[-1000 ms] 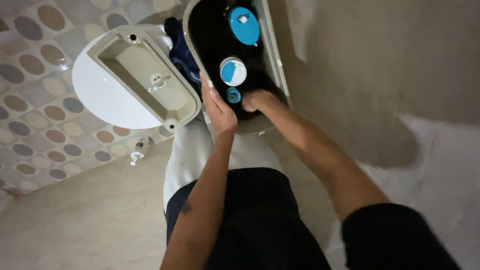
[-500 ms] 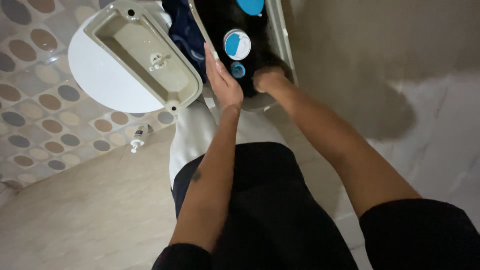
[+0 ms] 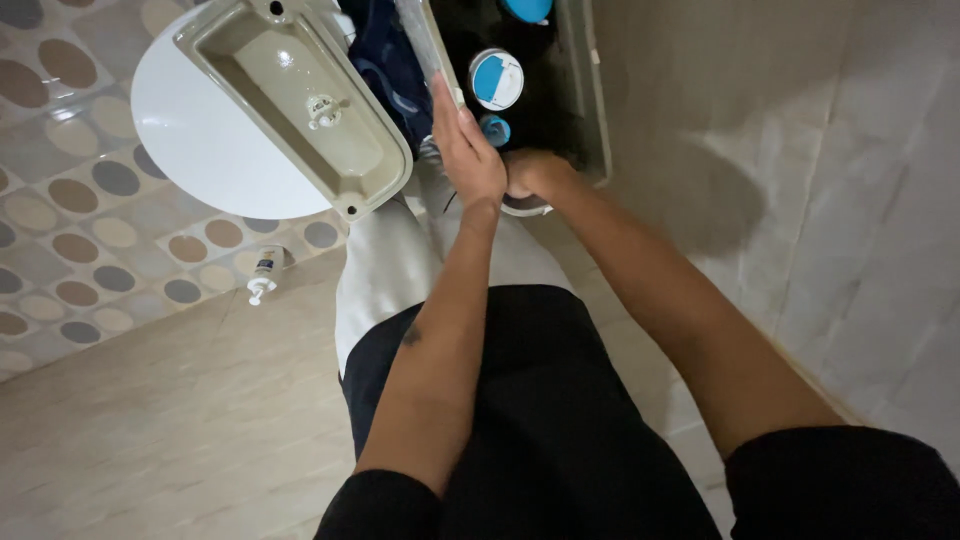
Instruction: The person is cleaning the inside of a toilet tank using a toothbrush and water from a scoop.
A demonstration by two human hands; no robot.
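Since the earlier frame both hands have drawn back toward the near end of the open toilet tank [image 3: 590,110], and the whole scene sits higher in view, so the large blue cap at the tank's far end is now mostly cut off. Left hand [image 3: 468,150] lies flat and released, fingers straight and together, pressed along the tank's near left rim. Right hand [image 3: 535,172] is curled at the tank's near end, its fingers turned down into the dark interior; whether it grips anything there cannot be told. Just beyond the two hands, inside the tank, sits a small blue cap [image 3: 494,128], and past it a round blue-and-white valve top [image 3: 496,78]. Left of the tank, a dark blue cloth [image 3: 385,60] is bunched against its outer wall. Further left, the beige tank lid [image 3: 300,95] lies upside down on the closed white toilet seat [image 3: 190,140]. Below the seat, on the floor, lies a small white pump bottle [image 3: 262,274].
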